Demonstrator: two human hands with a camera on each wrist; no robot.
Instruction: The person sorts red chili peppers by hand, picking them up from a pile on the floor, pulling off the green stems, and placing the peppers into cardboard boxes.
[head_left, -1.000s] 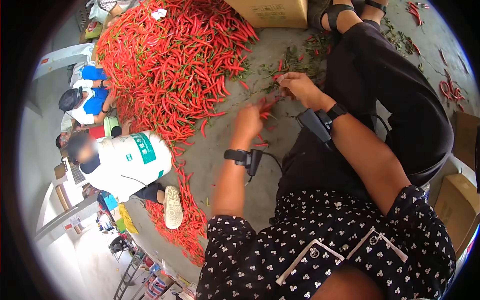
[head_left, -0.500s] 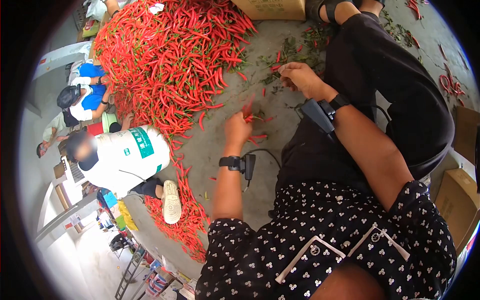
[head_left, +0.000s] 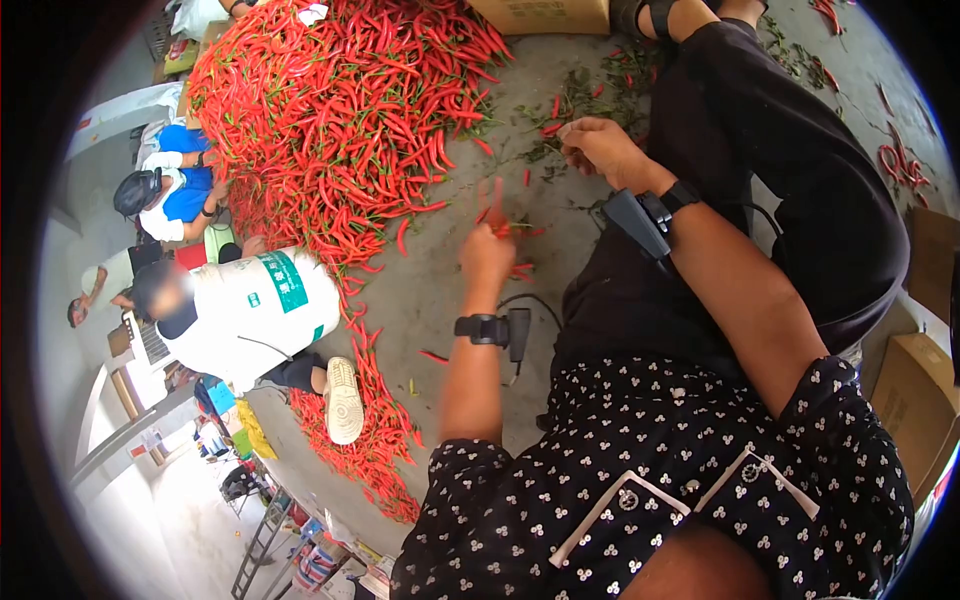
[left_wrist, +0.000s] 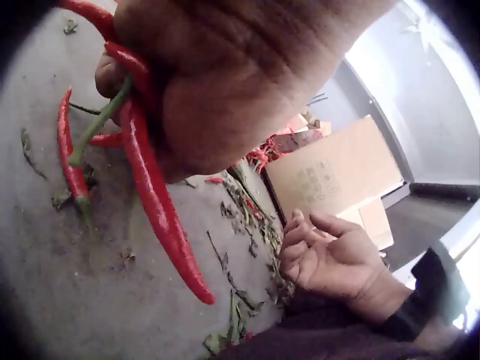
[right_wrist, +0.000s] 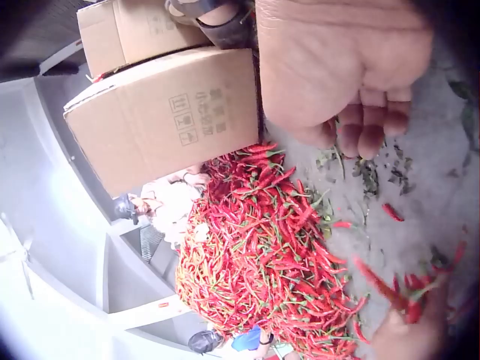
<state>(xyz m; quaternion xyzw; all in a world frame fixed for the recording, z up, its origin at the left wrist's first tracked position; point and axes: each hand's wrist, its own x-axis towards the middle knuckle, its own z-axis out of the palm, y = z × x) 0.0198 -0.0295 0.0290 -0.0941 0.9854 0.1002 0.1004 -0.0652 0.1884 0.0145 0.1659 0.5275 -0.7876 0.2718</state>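
Note:
My left hand (head_left: 487,262) grips several red chili peppers (left_wrist: 157,199), low over the grey floor and somewhat blurred in the head view. One long pepper with a green stem hangs down from the fingers in the left wrist view. Farther right, beside my dark trouser leg, is my right hand (head_left: 603,150), palm turned up with loosely bent fingers (right_wrist: 371,124) and nothing seen in them. Loose chilies (head_left: 521,271) lie on the floor close to the left hand. Leaf and stem scraps (head_left: 575,105) are scattered near the right hand.
A large heap of red chilies (head_left: 330,120) spreads left of my hands, with a trail of more peppers (head_left: 355,440) below it. Cardboard boxes (head_left: 545,15) stand beyond and to the right (head_left: 915,405). A person in white (head_left: 240,320) sits beside the heap; other people are farther left.
My left hand has drawn back left and away from the right hand, still holding chilies. One small red chili now lies on the floor between the hands. The right hand stays nearly in place.

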